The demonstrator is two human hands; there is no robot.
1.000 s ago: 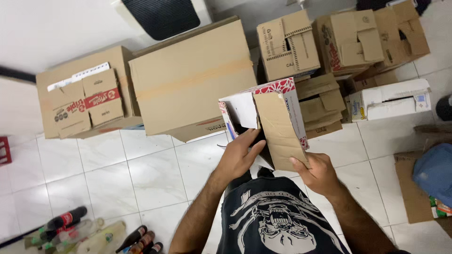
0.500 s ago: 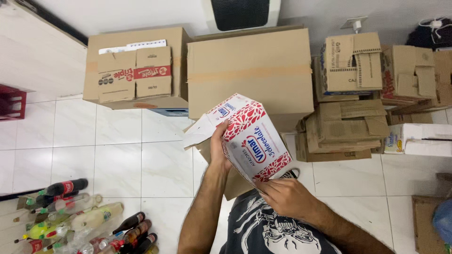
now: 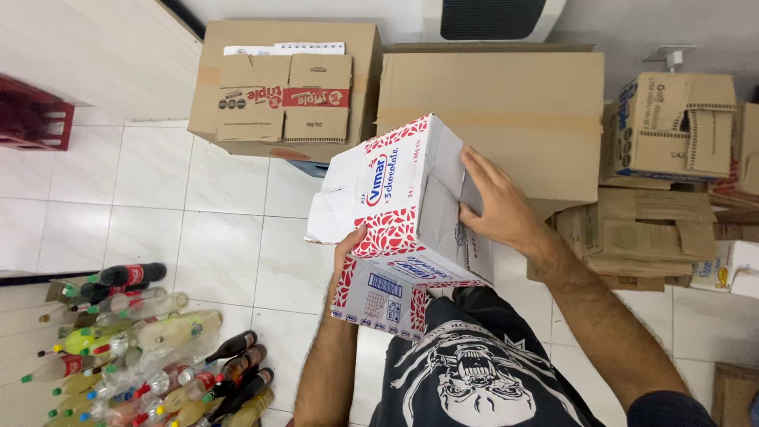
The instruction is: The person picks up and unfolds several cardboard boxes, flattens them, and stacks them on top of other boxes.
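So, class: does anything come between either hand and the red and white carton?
Nothing visible does. The right hand lies flat on the white carton, and the left hand grips it from below, both touching it directly.

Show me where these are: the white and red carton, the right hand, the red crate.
white and red carton (image 3: 395,186), head view, on its printed side panel.
right hand (image 3: 494,209), head view, on the back of the hand.
red crate (image 3: 32,119), head view, on its front wall.
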